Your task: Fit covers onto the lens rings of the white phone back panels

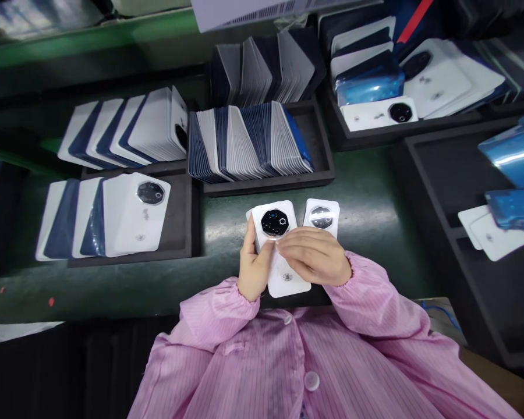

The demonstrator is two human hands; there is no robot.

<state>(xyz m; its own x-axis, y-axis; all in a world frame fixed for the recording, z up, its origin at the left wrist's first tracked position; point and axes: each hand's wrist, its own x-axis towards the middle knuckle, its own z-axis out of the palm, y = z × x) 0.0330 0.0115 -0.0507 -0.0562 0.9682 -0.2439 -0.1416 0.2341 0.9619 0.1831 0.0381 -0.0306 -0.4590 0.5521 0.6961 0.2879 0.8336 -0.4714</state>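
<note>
Bare green table (367, 203) lies open at 3 o'clock of the hands, trays crowding 12 (tight there). Left hand (252, 269) clasps the white back cover (279, 247), long axis 12-to-6, camera ring at 12; right hand (317, 256) pinches its face.

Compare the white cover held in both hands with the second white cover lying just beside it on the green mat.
The held cover is gripped by the left hand and right hand; the second cover is mostly hidden behind the right hand. The held cover's camera ring looks dark and glossy, the second cover's pale and silvery. Both are white with an octagonal camera ring near the top.
</note>
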